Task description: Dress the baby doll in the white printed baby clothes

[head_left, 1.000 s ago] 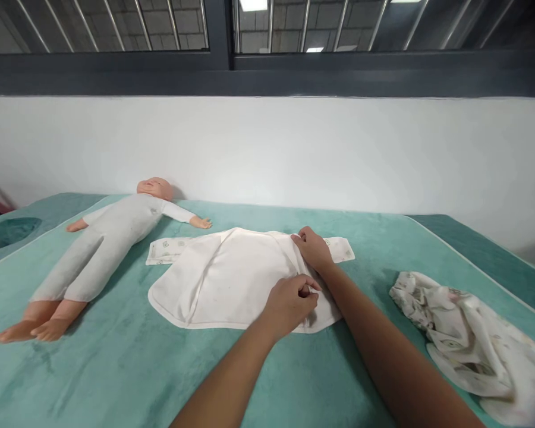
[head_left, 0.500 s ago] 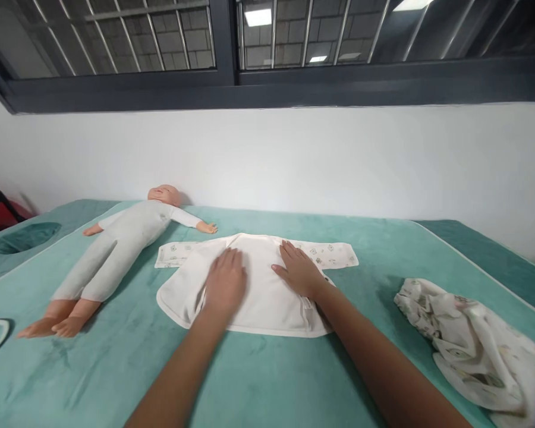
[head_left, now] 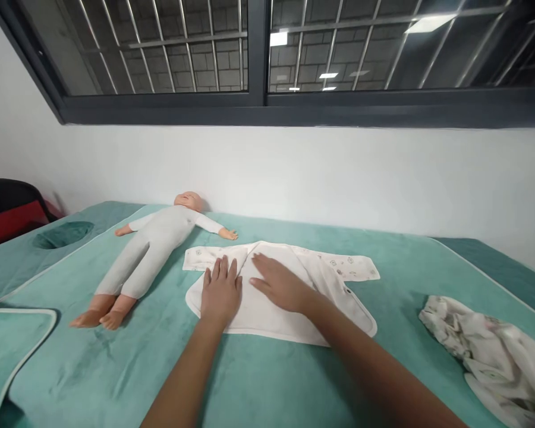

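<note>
A white baby garment [head_left: 339, 297] lies spread flat on the teal bed cover [head_left: 267, 380], sleeves stretched out to both sides. My left hand [head_left: 220, 291] rests flat on its left part, fingers apart and open. My right hand [head_left: 280, 284] lies flat on the middle of the garment, fingers stretched towards the left, open. Neither hand holds anything. A baby doll [head_left: 154, 252] in a pale grey suit lies on its back to the left of the garment, one arm reaching towards the left sleeve.
A crumpled white printed cloth [head_left: 490, 356] lies at the right of the bed. A teal pad with a white edge [head_left: 13, 345] sits at the lower left. The white wall and a barred window run behind. A red and black object [head_left: 9, 208] stands far left.
Both hands have slid left across the garment while lying flat. A second ago they were pinching the garment's right edge. The view has shifted, so everything sits further right.
</note>
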Demonstrator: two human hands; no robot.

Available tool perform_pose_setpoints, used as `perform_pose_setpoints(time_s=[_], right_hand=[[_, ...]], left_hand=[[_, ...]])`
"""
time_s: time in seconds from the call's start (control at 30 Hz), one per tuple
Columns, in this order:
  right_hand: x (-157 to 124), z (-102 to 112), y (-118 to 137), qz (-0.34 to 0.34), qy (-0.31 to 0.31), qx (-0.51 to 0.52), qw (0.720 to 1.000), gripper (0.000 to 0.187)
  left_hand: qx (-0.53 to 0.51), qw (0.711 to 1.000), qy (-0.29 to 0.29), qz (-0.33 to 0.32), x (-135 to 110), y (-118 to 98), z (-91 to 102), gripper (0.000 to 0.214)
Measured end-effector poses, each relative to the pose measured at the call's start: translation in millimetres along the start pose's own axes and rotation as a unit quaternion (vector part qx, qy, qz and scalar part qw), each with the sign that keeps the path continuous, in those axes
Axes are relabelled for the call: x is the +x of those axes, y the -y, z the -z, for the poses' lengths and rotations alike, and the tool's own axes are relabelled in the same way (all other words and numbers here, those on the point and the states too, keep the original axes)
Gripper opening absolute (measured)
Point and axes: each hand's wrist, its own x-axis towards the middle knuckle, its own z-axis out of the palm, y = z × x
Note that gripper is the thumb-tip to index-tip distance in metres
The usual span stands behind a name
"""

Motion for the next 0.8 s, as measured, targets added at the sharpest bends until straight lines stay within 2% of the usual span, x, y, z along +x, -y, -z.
perform_pose_setpoints(time_s=[0.03, 0.1, 0.23, 0.37, 0.53, 0.8], right_hand=[[16.3, -11.6, 10.6, 0.024, 0.008, -0.009, 1.0, 0.06], [48.1, -35.2, 19.8, -0.005, 0.026, -0.055, 0.998, 0.057], [90.1, -64.9, -0.8, -0.107, 0.034, -0.127, 0.986, 0.064], [105.5, -72.1, -26.1, -0.159, 0.019, -0.164, 0.973, 0.068], [122.3, -77.2, -38.0, -0.205, -0.001, -0.193, 0.96, 0.075], [147.1, -81.0, -59.0, -0.231, -0.018, -0.173, 0.957, 0.081]], left_hand=[[-0.002, 1.0, 0.0, -0.002, -0.3, 1.2, -0.6, 0.054], [-0.005, 1.0, 0.003, -0.003, -1.7, 4.2, -1.7, 0.055], [-0.023, 1.0, -0.002, -0.01, -5.4, 8.5, -2.2, 0.056], [-0.05, 0.999, -0.006, -0.018, -7.1, 10.2, 0.1, 0.057], [-0.089, 0.995, -0.005, -0.044, -11.5, 16.9, 2.8, 0.052], [-0.126, 0.99, 0.011, -0.065, -29.5, 31.4, 10.4, 0.053]])
